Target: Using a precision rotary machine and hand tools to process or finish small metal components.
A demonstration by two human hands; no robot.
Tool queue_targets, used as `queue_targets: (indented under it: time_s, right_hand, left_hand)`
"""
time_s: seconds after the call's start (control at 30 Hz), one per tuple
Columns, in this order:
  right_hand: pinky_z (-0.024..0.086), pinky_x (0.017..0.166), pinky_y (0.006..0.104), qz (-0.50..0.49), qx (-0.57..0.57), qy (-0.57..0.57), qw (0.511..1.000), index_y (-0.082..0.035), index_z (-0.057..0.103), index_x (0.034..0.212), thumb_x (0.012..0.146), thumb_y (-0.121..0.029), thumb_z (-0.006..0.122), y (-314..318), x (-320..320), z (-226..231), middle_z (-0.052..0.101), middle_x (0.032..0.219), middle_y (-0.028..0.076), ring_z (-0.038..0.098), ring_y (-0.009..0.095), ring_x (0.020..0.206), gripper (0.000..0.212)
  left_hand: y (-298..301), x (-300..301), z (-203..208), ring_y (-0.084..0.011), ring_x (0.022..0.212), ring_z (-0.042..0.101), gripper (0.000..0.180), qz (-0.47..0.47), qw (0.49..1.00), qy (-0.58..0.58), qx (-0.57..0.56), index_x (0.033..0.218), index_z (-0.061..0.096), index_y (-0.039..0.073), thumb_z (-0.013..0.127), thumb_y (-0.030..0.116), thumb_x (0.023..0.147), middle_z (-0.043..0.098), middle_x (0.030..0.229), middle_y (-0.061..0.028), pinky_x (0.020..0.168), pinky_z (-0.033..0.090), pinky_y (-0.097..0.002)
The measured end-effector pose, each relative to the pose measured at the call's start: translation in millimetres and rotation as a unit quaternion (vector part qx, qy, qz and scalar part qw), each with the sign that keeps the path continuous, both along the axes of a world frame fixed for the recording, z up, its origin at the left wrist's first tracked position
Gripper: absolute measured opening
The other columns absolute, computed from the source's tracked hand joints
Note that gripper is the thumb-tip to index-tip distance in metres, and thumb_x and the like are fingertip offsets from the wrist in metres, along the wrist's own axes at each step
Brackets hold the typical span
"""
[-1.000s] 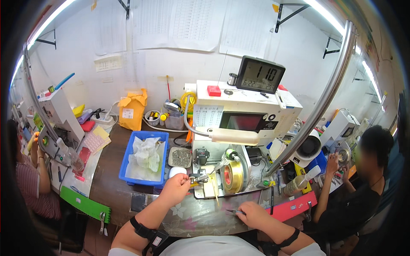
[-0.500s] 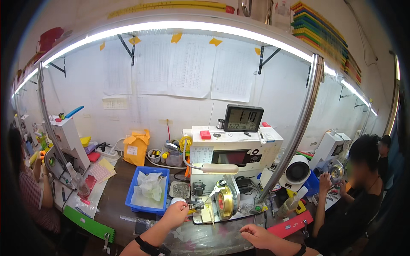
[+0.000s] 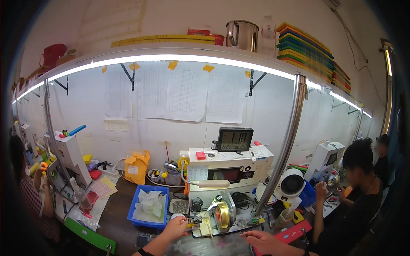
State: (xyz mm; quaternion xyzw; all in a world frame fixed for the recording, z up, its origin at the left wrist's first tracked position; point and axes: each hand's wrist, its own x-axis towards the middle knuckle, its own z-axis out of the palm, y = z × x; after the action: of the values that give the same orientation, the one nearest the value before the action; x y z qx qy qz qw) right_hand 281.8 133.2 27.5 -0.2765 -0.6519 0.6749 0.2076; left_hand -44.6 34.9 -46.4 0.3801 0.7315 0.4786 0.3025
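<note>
A white bench machine (image 3: 260, 160) with a gold ring-shaped wheel (image 3: 221, 216) stands in front of me. My left hand (image 3: 175, 227) is closed, its thumb and fingertips pinched beside a small metal fixture (image 3: 194, 219) left of the wheel. What lies between those fingertips is too small to make out. To the right of the wheel's base and nearer to me, my right hand (image 3: 261, 241) has its thumb and fingers brought together, pointing left. Anything held there is also too fine to tell. A pale yellow plate (image 3: 206, 227) sits below the wheel.
Left of the machine are a blue bin (image 3: 137, 216) with crumpled white bags and a metal tray (image 3: 179, 206) of small parts. A lamp (image 3: 213, 184) overhangs the wheel. A metal post (image 3: 279, 158), a white fan (image 3: 292, 184) and a person (image 3: 354, 205) are on the right.
The view has tilted up, so the bench sits lower in the picture. My left hand stays beside the metal fixture. My right hand's fingers look straighter and closer together.
</note>
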Motion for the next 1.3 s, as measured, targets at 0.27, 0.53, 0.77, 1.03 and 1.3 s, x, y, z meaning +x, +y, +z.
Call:
queue_targets:
  time_s: [0.27, 0.53, 0.77, 1.03, 1.3]
  right_hand:
    - [0.040, 0.066, 0.0193, 0.072, -0.076, -0.034, 0.994, 0.000, 0.050, 0.131, 0.098, -0.019, 0.052, -0.7, -1.9, 2.3, 0.053, 0.087, -0.004, 0.047, 0.003, 0.076, 0.038]
    - [0.038, 0.075, 0.0172, 0.111, -0.071, -0.006, 0.991, -0.002, 0.051, 0.132, 0.099, -0.026, 0.053, -13.6, -12.5, -1.4, 0.054, 0.099, -0.006, 0.044, 0.001, 0.086, 0.040]
    - [0.038, 0.075, 0.0176, 0.138, -0.082, -0.023, 0.987, -0.002, 0.053, 0.130, 0.100, -0.026, 0.051, -13.9, -54.6, -12.5, 0.053, 0.097, -0.005, 0.044, 0.002, 0.086, 0.039]
    - [0.037, 0.065, 0.0214, 0.139, -0.172, 0.010, 0.975, 0.002, 0.049, 0.128, 0.101, -0.020, 0.046, -13.4, -90.7, -31.0, 0.047, 0.081, -0.003, 0.040, 0.007, 0.071, 0.035]
    - [0.041, 0.066, 0.0250, 0.141, -0.249, 0.024, 0.958, 0.001, 0.049, 0.124, 0.103, -0.029, 0.039, -4.5, -111.0, -41.2, 0.048, 0.084, 0.001, 0.045, 0.011, 0.072, 0.038]
  left_hand:
    - [0.1, 0.6, -8.0, -0.0125, 0.054, 0.054, 0.021, 0.005, 1.000, 0.005, 0.015, 0.100, 0.058, 0.000, 0.058, 0.019, 0.091, 0.060, 0.063, -0.0047, 0.051, 0.042, -0.0311]
    - [-7.0, 1.1, 14.7, -0.0174, 0.060, 0.057, 0.017, 0.029, 0.996, 0.061, 0.052, 0.097, 0.060, 0.004, 0.061, 0.020, 0.091, 0.063, 0.069, -0.0105, 0.057, 0.045, -0.0321]
    - [15.7, 13.0, 54.4, -0.0275, 0.071, 0.063, 0.013, -0.006, 0.967, 0.195, 0.164, 0.097, 0.061, 0.002, 0.058, 0.014, 0.091, 0.064, 0.081, -0.0152, 0.064, 0.048, -0.0342]
    - [25.2, 13.6, 44.6, -0.0058, 0.072, 0.054, 0.011, -0.062, 0.981, 0.034, 0.180, 0.102, 0.062, 0.003, 0.055, 0.006, 0.094, 0.062, 0.083, 0.0000, 0.065, 0.045, -0.0225]
    - [27.3, -3.0, 56.0, -0.0049, 0.067, 0.052, 0.009, -0.115, 0.986, 0.007, 0.120, 0.099, 0.060, 0.002, 0.055, 0.008, 0.096, 0.060, 0.079, 0.0007, 0.062, 0.045, -0.0224]
